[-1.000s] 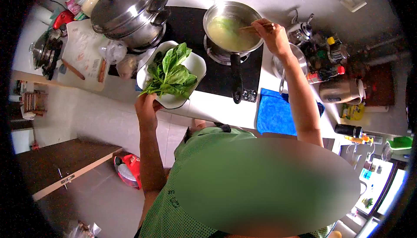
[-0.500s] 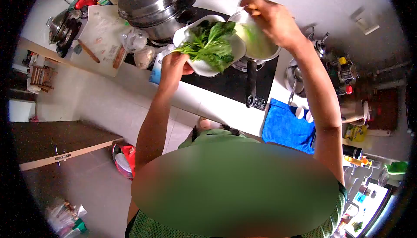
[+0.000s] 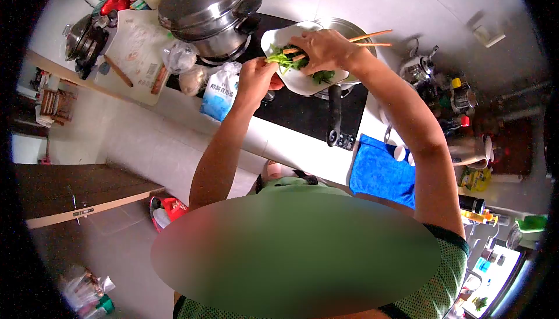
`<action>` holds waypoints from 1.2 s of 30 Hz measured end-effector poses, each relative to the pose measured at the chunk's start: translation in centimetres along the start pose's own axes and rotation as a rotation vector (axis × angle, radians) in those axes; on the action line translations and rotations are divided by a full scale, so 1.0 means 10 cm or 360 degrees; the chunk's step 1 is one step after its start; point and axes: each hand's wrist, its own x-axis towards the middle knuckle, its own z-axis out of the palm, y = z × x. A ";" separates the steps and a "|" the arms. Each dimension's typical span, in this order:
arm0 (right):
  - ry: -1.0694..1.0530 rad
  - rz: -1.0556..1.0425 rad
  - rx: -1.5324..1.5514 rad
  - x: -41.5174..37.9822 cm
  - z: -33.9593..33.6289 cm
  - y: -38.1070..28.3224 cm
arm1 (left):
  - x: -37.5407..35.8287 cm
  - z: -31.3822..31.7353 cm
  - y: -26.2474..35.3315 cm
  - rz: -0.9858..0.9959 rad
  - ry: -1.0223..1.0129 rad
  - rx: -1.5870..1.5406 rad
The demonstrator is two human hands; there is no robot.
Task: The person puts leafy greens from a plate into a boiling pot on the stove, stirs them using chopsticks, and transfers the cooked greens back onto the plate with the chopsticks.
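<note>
A white bowl (image 3: 301, 83) with leafy greens (image 3: 323, 76) in it is tilted beside and partly over a saucepan (image 3: 355, 27) on the black cooktop (image 3: 291, 114). My left hand (image 3: 259, 79) grips the bowl's left edge, close to the green stems. Over the bowl, my right hand (image 3: 326, 51) is closed around a pair of wooden chopsticks (image 3: 372, 39) and presses on the greens. The chopsticks point out to the right past the hand, their other ends among the stems. My right hand hides part of the greens, and the bowl covers much of the saucepan's inside.
A large lidded steel pot (image 3: 204, 10) stands left of the bowl, with a white-and-blue bag (image 3: 221, 93) in front. A cutting board (image 3: 137, 45) with a knife (image 3: 119, 71) lies further left. Right of the cooktop are a blue towel (image 3: 381, 170) and a kettle (image 3: 414, 68).
My right hand has moved left and down from over the saucepan to the greens. The bowl and my left hand have shifted right, bringing the bowl partly over the saucepan.
</note>
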 end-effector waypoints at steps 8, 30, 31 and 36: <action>0.0230 0.0212 0.0406 -0.12 -0.08 0.20 | -0.01 0.04 -0.18 -0.0071 -0.0019 -0.0094; -0.0058 0.0960 0.0290 -0.12 0.36 0.87 | -0.33 -0.51 -0.21 -0.0116 0.0338 -0.0004; -0.0116 0.0929 0.0248 -0.12 0.34 0.87 | -0.33 -0.50 -0.20 -0.0118 0.0332 -0.0004; -0.0021 0.0698 0.0180 -0.08 0.15 0.83 | -0.37 -0.48 -0.11 -0.0072 0.0294 0.0001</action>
